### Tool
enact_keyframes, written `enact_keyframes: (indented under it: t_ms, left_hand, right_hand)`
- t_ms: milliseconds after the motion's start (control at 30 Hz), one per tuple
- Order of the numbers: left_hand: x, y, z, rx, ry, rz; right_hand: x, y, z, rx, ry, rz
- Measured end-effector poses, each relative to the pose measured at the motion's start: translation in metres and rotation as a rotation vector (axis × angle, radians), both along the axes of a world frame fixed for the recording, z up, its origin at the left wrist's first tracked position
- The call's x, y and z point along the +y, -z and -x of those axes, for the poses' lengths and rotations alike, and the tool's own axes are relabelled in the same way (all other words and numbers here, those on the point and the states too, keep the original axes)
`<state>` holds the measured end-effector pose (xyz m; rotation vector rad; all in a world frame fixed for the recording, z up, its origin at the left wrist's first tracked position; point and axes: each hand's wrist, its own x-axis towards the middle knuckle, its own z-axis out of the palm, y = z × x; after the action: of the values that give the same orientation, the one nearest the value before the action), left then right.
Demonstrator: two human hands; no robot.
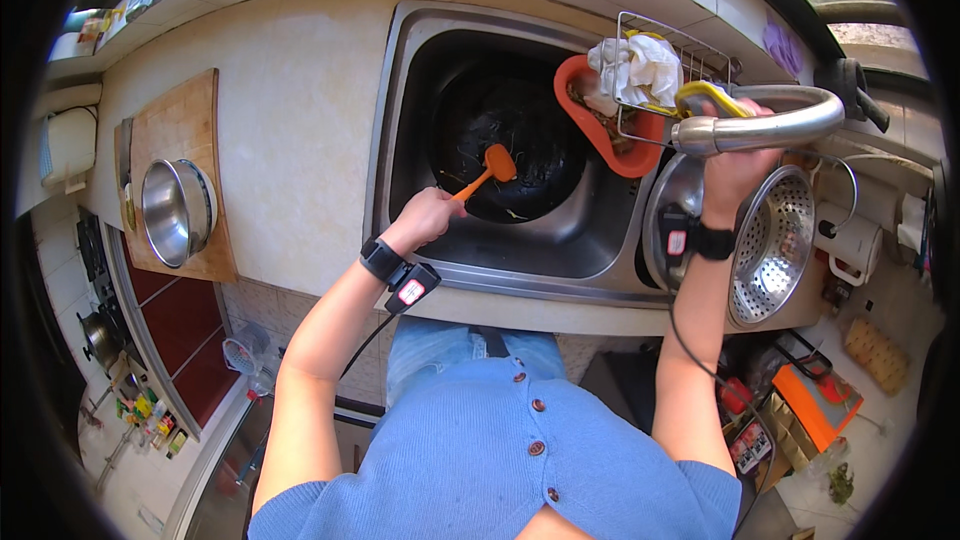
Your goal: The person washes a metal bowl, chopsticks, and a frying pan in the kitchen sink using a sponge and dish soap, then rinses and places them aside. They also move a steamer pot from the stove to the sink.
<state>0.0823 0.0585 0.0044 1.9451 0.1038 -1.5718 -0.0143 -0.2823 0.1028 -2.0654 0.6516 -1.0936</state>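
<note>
My left hand (430, 219) grips the handle of an orange spatula (500, 163), its head over a dark wok (517, 112) lying in the steel sink (600, 240). Bits of food cling to the wok. My right hand (739, 157) is raised behind the curved metal faucet (780, 124), its fingers at a yellow-rimmed sponge (712, 99) by the wire rack (675, 49). The faucet hides part of that hand. White cloths (637, 67) lie in the rack. Beneath it, an orange strainer basket (637, 157) holds food scraps in the sink's right corner.
To the right of the sink stand a steel colander (776, 247) and a metal lid or bowl (671, 180), with a white kettle (847, 240) beyond. At the left, a steel bowl (169, 210) rests on a wooden cutting board (176, 120) beside a knife.
</note>
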Motion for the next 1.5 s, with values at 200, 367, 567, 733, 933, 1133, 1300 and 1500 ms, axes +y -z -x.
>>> enact_keyframes:
  t_ms: [200, 367, 567, 733, 933, 1133, 1300, 1500]
  left_hand:
    - [-0.04, 0.035, -0.005, -0.092, -0.069, 0.109]
    - [-0.018, 0.036, 0.004, -0.405, -0.047, 0.047]
    - [0.01, 0.017, 0.012, -0.296, -0.073, 0.024]
    - [0.015, 0.015, 0.014, -0.228, -0.132, 0.042]
    - [0.016, 0.026, 0.015, -0.403, -0.058, 0.094]
    - [0.011, 0.025, 0.006, -0.396, -0.02, 0.077]
    - [0.01, 0.024, 0.009, -0.459, -0.034, 0.113]
    - [0.008, 0.026, 0.005, -0.463, -0.009, 0.113]
  right_hand:
    - [0.091, 0.017, 0.057, -0.205, 0.152, -0.199]
    - [0.133, 0.093, 0.021, 0.404, -0.267, -0.434]
    - [0.107, 0.213, -0.049, 0.733, -0.296, -0.113]
    - [0.103, 0.281, -0.058, 1.089, -0.601, 0.264]
    - [0.112, 0.291, -0.063, 0.775, -0.366, -0.24]
    - [0.142, 0.266, -0.068, 0.96, -0.691, -0.322]
    - [0.137, 0.26, -0.084, 0.983, -0.542, -0.326]
    - [0.13, 0.271, -0.08, 0.991, -0.717, -0.23]
